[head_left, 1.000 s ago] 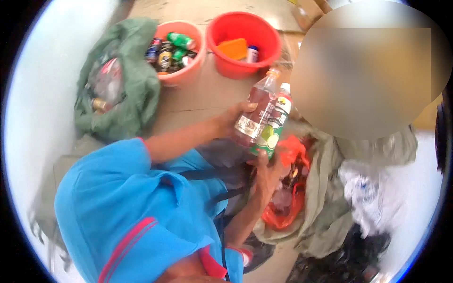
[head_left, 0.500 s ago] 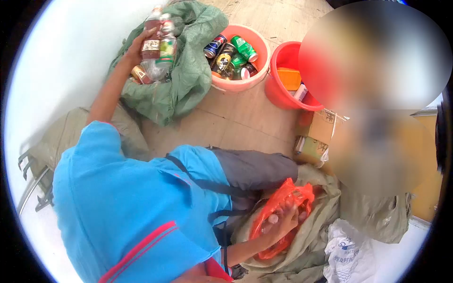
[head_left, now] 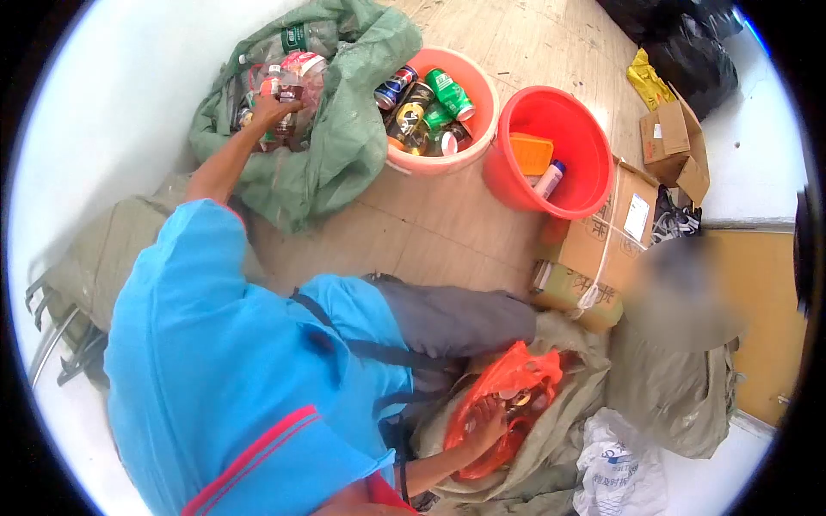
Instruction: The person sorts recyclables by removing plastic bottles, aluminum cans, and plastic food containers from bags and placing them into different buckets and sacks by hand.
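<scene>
My left hand is closed round a plastic bottle with dark reddish-brown liquid, inside the mouth of a green woven sack. Other bottles lie about it in the sack, among them a clear one with a green label. Lower right, my right hand reaches into a red plastic bag, its fingers curled. What it grips is hard to see. Small roundish things lie in the bag beside my fingers. The red bag sits within the opening of a grey-green sack.
A pink bucket holds several drink cans. Beside it, a red bucket contains an orange item and a white bottle. Tied cardboard, an open box, black bags and a white bag stand to the right.
My left hand has come down with the bottle, deeper into the green sack. My right hand has shifted left and lower in the red bag, its fingers now more curled.
</scene>
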### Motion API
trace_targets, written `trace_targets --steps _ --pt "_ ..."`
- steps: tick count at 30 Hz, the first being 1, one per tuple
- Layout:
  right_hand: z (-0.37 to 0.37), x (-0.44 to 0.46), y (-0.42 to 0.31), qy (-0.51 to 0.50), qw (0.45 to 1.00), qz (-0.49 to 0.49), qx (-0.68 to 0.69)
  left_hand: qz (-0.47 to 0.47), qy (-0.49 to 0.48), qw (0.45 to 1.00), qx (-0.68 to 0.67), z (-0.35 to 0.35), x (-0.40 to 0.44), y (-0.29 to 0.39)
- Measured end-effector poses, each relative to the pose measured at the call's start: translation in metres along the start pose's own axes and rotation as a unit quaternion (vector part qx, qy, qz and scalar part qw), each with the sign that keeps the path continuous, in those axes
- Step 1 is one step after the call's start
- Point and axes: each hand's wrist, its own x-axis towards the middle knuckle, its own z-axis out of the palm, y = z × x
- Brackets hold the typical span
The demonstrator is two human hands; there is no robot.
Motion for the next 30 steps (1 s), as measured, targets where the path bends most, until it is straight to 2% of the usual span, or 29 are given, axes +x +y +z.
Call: trace_targets --steps 2,4,6,8,9,10,12,14,15,18,22,25,27,30 --pt "-0.003 0.005 -0.002 0.005 1.0 -0.003 -0.03 0.037 0.035 0.998 0.027 0.025 0.038 -0.013" --pt "-0.013 0.017 0.005 0.01 0.998 -0.006 -0.058 -0.014 -0.039 0.995 0.094 0.009 0.028 0.028" --pt "-0.031 0.039 0.02 0.002 0.997 -0.027 -0.071 0.008 0.014 0.993 0.117 0.052 0.07 0.004" --pt "-0.041 0.044 0.025 -0.032 0.998 -0.039 -0.039 0.105 0.023 0.973 0.204 0.049 0.048 0.03" --pt "-0.043 0.04 0.025 -0.047 0.998 -0.041 -0.019 0.177 0.036 0.967 0.181 0.047 0.037 0.029" --pt "-0.04 0.033 0.022 -0.062 0.997 -0.042 0.0 0.179 0.035 0.966 0.183 0.058 0.045 0.016" --pt "-0.018 0.003 -0.002 0.055 0.998 -0.009 -0.034 0.228 0.01 0.942 0.247 0.084 0.066 -0.019" --pt "-0.025 -0.006 0.006 0.06 0.998 -0.004 -0.031 0.326 -0.067 0.885 0.325 0.072 0.024 0.005" --pt "-0.028 -0.004 0.008 0.052 0.998 -0.005 -0.032 0.37 -0.107 0.868 0.314 0.074 0.001 0.029" --pt "-0.045 -0.027 0.023 0.085 0.996 -0.007 -0.021 0.417 -0.144 0.854 0.276 0.088 0.012 0.034" --pt "-0.028 -0.034 0.036 0.152 0.987 -0.002 -0.05 0.423 -0.164 0.849 0.272 0.093 0.112 0.018" --pt "0.004 -0.024 0.076 0.196 0.945 -0.107 -0.239 0.407 -0.161 0.856 0.276 0.078 0.169 0.012" --pt "0.003 -0.017 0.119 0.154 0.948 -0.008 -0.279 0.39 -0.152 0.863 0.283 0.065 0.205 0.009" --pt "0.041 -0.045 0.081 0.209 0.919 0.056 -0.33 0.357 -0.121 0.877 0.298 0.028 0.258 -0.006"
